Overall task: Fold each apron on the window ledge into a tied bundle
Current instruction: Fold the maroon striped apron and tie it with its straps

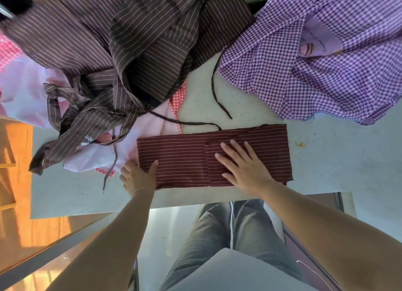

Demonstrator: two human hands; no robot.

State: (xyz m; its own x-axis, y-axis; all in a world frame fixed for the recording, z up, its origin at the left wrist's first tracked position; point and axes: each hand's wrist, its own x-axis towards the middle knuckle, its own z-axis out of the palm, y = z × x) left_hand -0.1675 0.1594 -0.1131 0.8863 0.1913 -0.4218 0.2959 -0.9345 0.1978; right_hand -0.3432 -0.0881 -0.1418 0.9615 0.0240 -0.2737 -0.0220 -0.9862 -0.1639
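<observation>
Maroon apron (pixel 180 160): folded strip near ledge (pixel 326 160) front edge. Right hand (pixel 243 166) flat, pressing. Left hand (pixel 137 175) at strip's end, thumb on top; fingers possibly tucked under. Advice: roll tightly, edges aligned, tie (pixel 191 123) free.

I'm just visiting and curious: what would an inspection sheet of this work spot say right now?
Surface: pale speckled ledge, with a small yellowish stain.
Job's things: maroon striped apron folded into a flat band; brown striped apron crumpled; purple checked apron loose; pink apron under the brown one.
Clutter: loose dark strap trailing across the ledge.
Hands: left hand grips the band's left end; right hand presses flat on it.
Cables: nothing seen.
Surroundings: wooden floor at left; person's grey trousers below.
</observation>
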